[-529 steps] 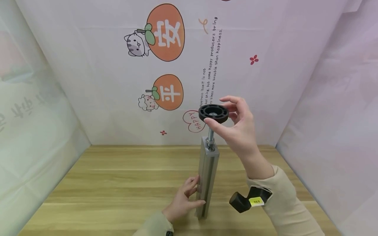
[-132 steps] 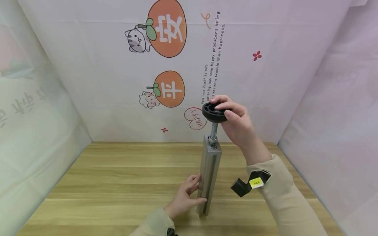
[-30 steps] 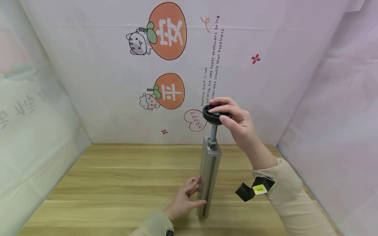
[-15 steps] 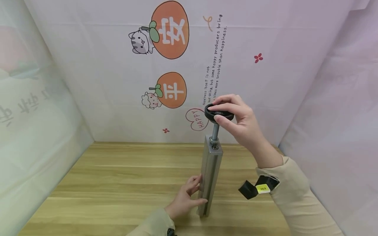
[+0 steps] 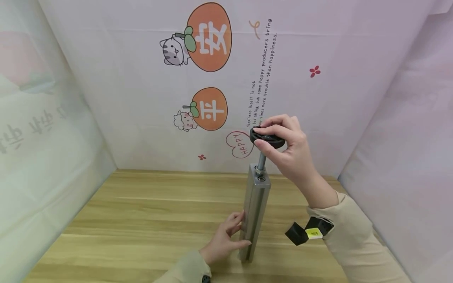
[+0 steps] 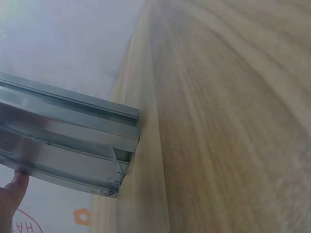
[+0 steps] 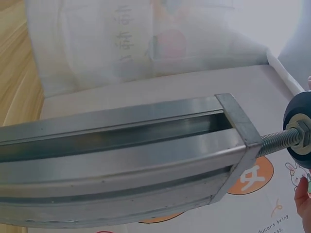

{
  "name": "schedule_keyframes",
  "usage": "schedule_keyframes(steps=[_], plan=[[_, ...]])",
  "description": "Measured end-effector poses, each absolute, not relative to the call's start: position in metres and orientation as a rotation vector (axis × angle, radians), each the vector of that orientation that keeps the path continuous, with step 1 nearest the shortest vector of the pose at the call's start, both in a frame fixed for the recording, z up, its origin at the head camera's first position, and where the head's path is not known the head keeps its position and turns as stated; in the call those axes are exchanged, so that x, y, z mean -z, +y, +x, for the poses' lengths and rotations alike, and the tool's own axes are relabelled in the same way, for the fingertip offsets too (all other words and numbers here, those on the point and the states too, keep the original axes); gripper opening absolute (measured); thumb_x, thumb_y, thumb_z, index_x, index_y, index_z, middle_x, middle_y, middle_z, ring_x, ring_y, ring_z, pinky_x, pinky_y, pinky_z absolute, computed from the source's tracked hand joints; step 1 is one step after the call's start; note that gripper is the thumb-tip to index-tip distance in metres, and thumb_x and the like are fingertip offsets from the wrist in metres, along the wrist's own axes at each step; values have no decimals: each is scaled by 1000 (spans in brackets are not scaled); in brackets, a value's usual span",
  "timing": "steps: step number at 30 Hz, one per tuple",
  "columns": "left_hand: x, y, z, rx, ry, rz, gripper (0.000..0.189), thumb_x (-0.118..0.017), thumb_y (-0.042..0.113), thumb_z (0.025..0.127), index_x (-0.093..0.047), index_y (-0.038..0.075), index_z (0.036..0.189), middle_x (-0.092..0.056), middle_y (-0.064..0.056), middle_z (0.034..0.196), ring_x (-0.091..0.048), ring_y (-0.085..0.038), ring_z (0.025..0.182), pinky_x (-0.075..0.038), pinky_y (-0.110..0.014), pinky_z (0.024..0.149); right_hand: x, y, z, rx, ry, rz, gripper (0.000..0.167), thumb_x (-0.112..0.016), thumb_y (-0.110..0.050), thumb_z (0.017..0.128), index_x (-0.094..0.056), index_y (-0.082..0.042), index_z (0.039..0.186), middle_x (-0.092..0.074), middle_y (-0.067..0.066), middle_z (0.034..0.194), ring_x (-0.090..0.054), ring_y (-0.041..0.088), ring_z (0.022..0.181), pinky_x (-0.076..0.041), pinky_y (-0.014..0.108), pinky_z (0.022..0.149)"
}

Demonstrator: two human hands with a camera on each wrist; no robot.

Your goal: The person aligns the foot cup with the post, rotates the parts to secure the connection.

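Note:
An aluminium profile stands upright on the wooden table. Low on it, my left hand grips the sides between thumb and fingers. The left wrist view shows the profile's slotted lower end at the table. A threaded stud with a nut rises from the capped top end. The stud carries a round black levelling foot, its underside facing up. My right hand holds this foot by the rim, thumb in front and fingers over the far side. In the right wrist view, bare thread shows between cap and foot.
The wooden tabletop spreads round the profile. A printed white cloth hangs behind, with more cloth on the left and right sides. A black wrist camera juts from the right sleeve.
Over the last second, my right thumb has moved left along the front of the foot's rim, the fingers staying over it. My left hand keeps its grip. The whole view has shifted slightly.

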State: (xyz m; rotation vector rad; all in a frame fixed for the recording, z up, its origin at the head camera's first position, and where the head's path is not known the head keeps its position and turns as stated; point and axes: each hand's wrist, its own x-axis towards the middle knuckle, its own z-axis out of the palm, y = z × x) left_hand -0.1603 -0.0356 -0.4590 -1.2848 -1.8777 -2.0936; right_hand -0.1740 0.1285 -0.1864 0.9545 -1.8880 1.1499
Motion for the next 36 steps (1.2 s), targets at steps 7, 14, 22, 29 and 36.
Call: schedule_keyframes(steps=[7, 14, 22, 29, 36], plan=[[459, -37, -161, 2097, -1886, -1285, 84, -68, -6, 81, -22, 16, 148, -36, -28, 132, -42, -7, 125, -44, -33, 105, 189, 125, -173, -1169, -1843, 958, 22, -68, -18, 84, -72, 1, 94, -60, 7, 99, -38, 9, 95, -33, 23, 72], [459, -37, -163, 2012, -1825, -1348, 84, -66, -9, 81, -21, 13, 149, -37, -29, 129, -43, -8, 124, -46, -35, 103, 190, 126, -175, -1215, -1845, 983, 37, -65, -32, 88, -71, 3, 97, -59, 4, 102, -38, 10, 97, -35, 23, 75], [460, -37, -161, 2114, -1838, -1328, 84, -67, -8, 81, -20, 10, 148, -35, -29, 132, -44, -11, 125, -46, -40, 102, 204, 131, -193, -1999, -1552, 1307, 33, -47, -36, 96, -59, -20, 123, -56, -2, 114, -51, 11, 105, -39, 24, 98], [463, -37, -161, 2045, -1787, -1382, 83, -66, -10, 81, -19, 8, 148, -36, -29, 129, -45, -12, 125, -47, -39, 100, 203, 131, -199, -2503, -1382, 1635, 41, -43, -24, 91, -48, -18, 131, -52, 4, 124, -49, 16, 111, -36, 26, 102], [463, -37, -162, 2109, -1857, -1323, 84, -67, -6, 82, -19, 11, 148, -35, -27, 132, -46, -12, 125, -47, -41, 100, 198, 126, -203, -2705, -1061, 1825, 46, -43, -12, 85, -52, -14, 130, -45, 9, 129, -39, 20, 119, -34, 31, 104]])
